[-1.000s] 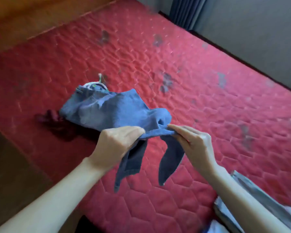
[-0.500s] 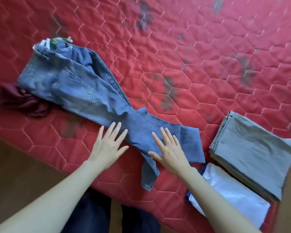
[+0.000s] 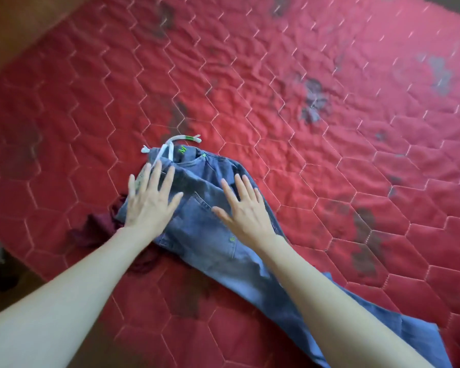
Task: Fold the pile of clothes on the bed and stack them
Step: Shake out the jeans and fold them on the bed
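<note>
Nearest the camera, two bare forearms reach out over the bed point(image 3: 329, 75), which is covered by a red quilt stitched in hexagons with dark blotches here and there. A pair of blue jeans point(image 3: 202, 235) lies flat on the quilt, the legs trailing toward the lower right corner and the waist pointing away from the person. The right hand point(image 3: 246, 208) lies palm down on the seat of the jeans, just beyond a back pocket, its fingers straight and spread, its grip open and holding nothing. The left hand point(image 3: 152, 200) presses flat on the waist end at the left edge of the jeans, fingers likewise straight and fanned, grasping nothing. A crumpled dark red garment point(image 3: 96, 229) sits partly under the jeans' left edge, beside the left wrist. Beyond the fingertips, a white drawstring point(image 3: 178, 140) with green tips loops out of the waistband onto the quilt.
</note>
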Available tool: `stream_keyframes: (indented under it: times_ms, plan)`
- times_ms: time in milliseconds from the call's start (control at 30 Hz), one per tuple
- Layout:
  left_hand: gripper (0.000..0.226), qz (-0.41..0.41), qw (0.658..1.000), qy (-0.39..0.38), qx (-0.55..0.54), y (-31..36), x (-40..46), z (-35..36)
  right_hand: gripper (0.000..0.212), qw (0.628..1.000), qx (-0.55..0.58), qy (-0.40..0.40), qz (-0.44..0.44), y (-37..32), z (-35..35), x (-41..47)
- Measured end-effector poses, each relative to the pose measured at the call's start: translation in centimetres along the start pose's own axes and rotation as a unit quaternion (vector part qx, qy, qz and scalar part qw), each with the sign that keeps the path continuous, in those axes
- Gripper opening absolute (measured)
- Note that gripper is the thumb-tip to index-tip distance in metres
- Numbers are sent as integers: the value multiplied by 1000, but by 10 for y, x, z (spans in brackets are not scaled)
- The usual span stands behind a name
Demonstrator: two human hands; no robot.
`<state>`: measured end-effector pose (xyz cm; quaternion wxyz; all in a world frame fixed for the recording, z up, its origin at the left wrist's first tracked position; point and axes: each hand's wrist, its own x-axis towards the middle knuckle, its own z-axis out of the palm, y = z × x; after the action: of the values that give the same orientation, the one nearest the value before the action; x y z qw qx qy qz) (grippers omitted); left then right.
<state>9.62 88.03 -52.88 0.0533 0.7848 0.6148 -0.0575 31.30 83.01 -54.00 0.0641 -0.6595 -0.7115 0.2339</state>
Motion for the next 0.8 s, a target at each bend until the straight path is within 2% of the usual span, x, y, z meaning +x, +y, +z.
stream_keyframes:
  times_ms: [133, 267, 333, 433, 533, 700, 800]
  plan:
    - [65, -45, 999, 1, -28, -40, 38, 9, 63, 1000, -3, 3, -13, -30, 7, 83]
    - [59, -80, 985, 36, -150, -39, 54, 20, 53, 999, -8, 7, -47, -52, 13, 150]
    - [52, -101, 967, 81, -220, -28, 54, 23, 51, 997, -3, -36, -75, -61, 14, 180]
    - [47, -147, 936, 94, -307, -13, 49, 24, 53, 985, 7, -125, -121, -73, 17, 212]
    - [41, -172, 913, 124, -350, -11, 40, 18, 53, 979, -4, -168, -119, -79, 19, 221]
    - [38, -205, 909, 167, -322, -4, -1, 0, 29, 991, 58, -113, -46, -83, 2, 200]
    - [27, -243, 884, 165, -363, 11, -29, 2, 24, 995, 77, -52, -28, -86, -15, 165]
